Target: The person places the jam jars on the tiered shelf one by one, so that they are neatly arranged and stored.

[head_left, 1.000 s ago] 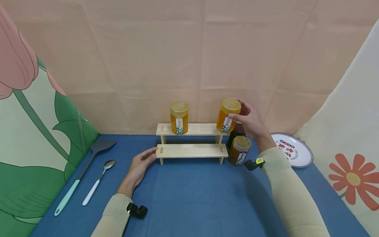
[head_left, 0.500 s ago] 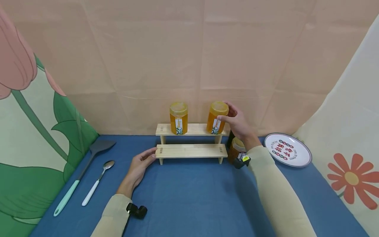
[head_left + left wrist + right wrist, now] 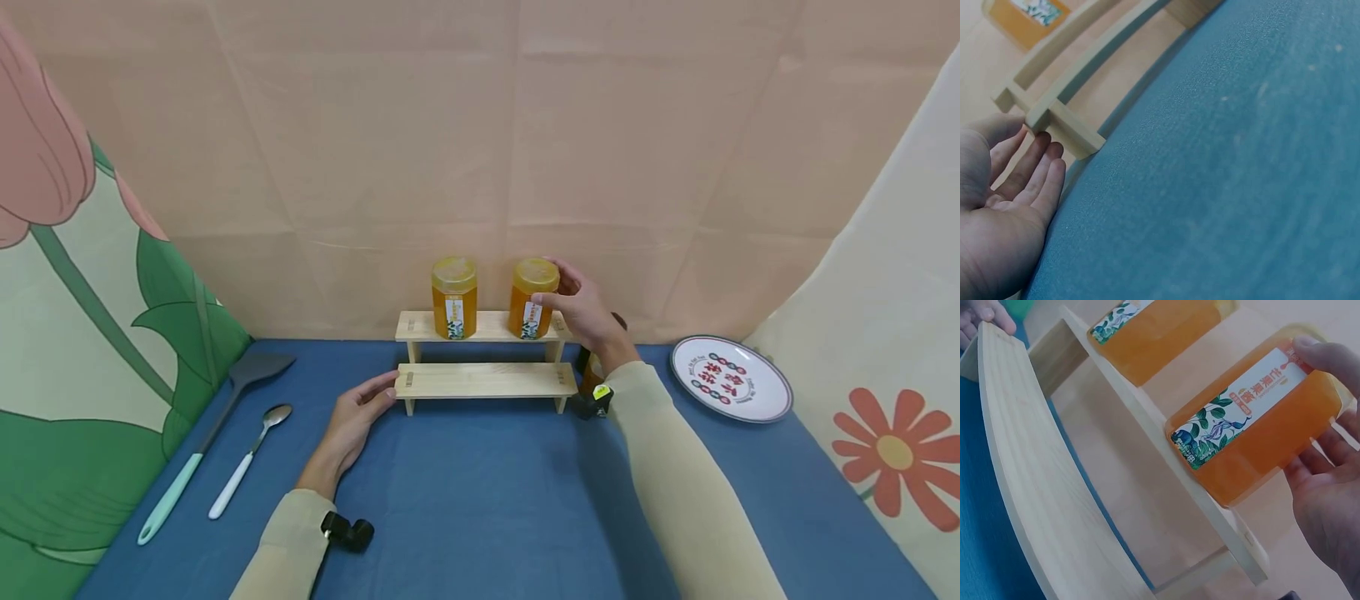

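My right hand point(image 3: 588, 318) grips a jar of orange jam point(image 3: 522, 310) with a yellow lid, thumb in front and fingers behind. The jar stands upright on the upper tier of a two-tier wooden rack point(image 3: 486, 381). In the right wrist view its label point(image 3: 1241, 403) is plain, and its base meets the board. A matching jar point(image 3: 454, 302) stands on the same tier to the left, a gap between them. My left hand point(image 3: 351, 429) holds the left end of the lower tier; in the left wrist view the thumb and fingertips meet the board's corner.
Behind my right wrist, a darker brown jar point(image 3: 592, 379) is mostly hidden beside the rack. A white plate with red print point(image 3: 731, 379) lies at the right. At the left lie a spatula point(image 3: 217, 446) and a spoon point(image 3: 251, 461) on blue cloth point(image 3: 480, 508).
My right hand has moved left along the upper tier with the jar, bringing it nearer the other jar and from tilted to upright. My left hand has stayed on the rack's end.
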The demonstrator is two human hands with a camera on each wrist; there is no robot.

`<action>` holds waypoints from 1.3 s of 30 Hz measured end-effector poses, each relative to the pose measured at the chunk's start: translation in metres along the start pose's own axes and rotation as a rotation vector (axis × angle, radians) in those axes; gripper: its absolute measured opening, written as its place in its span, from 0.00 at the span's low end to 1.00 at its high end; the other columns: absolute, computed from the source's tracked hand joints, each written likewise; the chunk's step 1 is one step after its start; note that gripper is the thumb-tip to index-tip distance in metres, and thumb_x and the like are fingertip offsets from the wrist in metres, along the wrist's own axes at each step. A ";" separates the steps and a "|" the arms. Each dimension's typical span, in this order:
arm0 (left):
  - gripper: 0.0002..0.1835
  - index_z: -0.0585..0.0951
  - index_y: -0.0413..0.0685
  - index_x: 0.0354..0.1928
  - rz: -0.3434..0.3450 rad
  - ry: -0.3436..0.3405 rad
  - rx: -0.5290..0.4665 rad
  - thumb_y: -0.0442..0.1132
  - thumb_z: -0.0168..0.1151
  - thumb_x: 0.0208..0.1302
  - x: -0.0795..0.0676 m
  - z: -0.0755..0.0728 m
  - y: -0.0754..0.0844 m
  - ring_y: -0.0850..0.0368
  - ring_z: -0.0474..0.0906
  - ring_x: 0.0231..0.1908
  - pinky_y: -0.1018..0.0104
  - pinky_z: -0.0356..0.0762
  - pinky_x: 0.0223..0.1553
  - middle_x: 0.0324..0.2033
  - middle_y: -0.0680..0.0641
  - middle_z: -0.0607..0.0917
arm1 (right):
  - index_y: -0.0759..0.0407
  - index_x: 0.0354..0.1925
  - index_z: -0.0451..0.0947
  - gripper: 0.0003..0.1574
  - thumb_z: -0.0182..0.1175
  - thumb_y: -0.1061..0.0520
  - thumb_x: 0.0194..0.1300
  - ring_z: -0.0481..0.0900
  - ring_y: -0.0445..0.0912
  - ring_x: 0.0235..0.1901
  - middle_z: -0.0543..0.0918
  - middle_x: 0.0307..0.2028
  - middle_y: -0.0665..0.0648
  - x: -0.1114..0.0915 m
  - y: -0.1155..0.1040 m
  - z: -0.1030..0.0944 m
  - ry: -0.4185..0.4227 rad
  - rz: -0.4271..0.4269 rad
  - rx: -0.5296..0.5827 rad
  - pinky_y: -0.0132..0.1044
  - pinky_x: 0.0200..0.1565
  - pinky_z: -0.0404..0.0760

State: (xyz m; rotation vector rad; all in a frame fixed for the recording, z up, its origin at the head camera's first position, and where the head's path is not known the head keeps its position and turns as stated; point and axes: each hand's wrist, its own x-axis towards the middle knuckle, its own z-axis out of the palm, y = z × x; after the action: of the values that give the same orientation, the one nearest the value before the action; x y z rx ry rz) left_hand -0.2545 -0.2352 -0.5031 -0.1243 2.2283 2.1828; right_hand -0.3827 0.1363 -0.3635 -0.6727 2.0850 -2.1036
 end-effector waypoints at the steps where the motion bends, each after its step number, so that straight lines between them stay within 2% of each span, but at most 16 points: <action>1: 0.26 0.73 0.49 0.73 0.001 -0.001 -0.003 0.43 0.61 0.77 0.000 0.000 0.000 0.67 0.77 0.60 0.78 0.78 0.62 0.71 0.45 0.73 | 0.47 0.73 0.67 0.39 0.67 0.63 0.69 0.71 0.51 0.65 0.73 0.69 0.55 0.001 0.000 0.001 -0.003 0.002 -0.003 0.53 0.78 0.65; 10: 0.25 0.73 0.49 0.73 -0.008 0.007 -0.011 0.42 0.60 0.77 0.001 0.001 -0.001 0.68 0.77 0.59 0.74 0.78 0.64 0.71 0.44 0.73 | 0.45 0.75 0.65 0.41 0.67 0.61 0.70 0.70 0.52 0.67 0.71 0.71 0.54 0.009 0.003 0.007 -0.034 0.022 -0.024 0.53 0.79 0.65; 18: 0.26 0.73 0.47 0.73 0.003 0.002 -0.015 0.41 0.60 0.77 -0.001 -0.001 -0.003 0.70 0.78 0.58 0.76 0.79 0.63 0.71 0.42 0.73 | 0.43 0.78 0.60 0.44 0.66 0.58 0.71 0.68 0.54 0.72 0.69 0.74 0.55 0.008 0.004 0.010 -0.053 0.032 -0.052 0.56 0.80 0.62; 25: 0.27 0.72 0.48 0.74 0.007 -0.006 0.001 0.43 0.60 0.77 -0.001 -0.001 -0.001 0.69 0.78 0.58 0.75 0.78 0.63 0.72 0.43 0.72 | 0.42 0.78 0.60 0.44 0.66 0.59 0.71 0.69 0.53 0.71 0.70 0.74 0.54 0.007 0.003 0.008 -0.047 0.043 -0.042 0.56 0.80 0.61; 33: 0.27 0.72 0.47 0.73 0.011 -0.007 -0.011 0.43 0.61 0.77 0.002 -0.001 0.000 0.70 0.78 0.58 0.78 0.78 0.62 0.71 0.42 0.73 | 0.45 0.79 0.56 0.46 0.65 0.59 0.72 0.65 0.56 0.75 0.66 0.77 0.55 -0.003 -0.008 0.003 -0.071 0.008 -0.098 0.59 0.80 0.60; 39: 0.27 0.73 0.48 0.74 -0.004 -0.011 -0.014 0.44 0.61 0.76 0.001 -0.002 0.000 0.67 0.77 0.59 0.80 0.78 0.60 0.72 0.44 0.72 | 0.53 0.80 0.55 0.45 0.63 0.60 0.73 0.62 0.57 0.77 0.65 0.77 0.61 -0.028 -0.017 -0.018 -0.026 -0.055 -0.138 0.55 0.82 0.54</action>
State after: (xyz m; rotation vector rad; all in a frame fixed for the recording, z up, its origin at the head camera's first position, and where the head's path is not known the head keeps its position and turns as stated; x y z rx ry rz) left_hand -0.2557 -0.2369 -0.5034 -0.1170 2.2051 2.1921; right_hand -0.3609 0.1648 -0.3531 -0.7781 2.2385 -1.9808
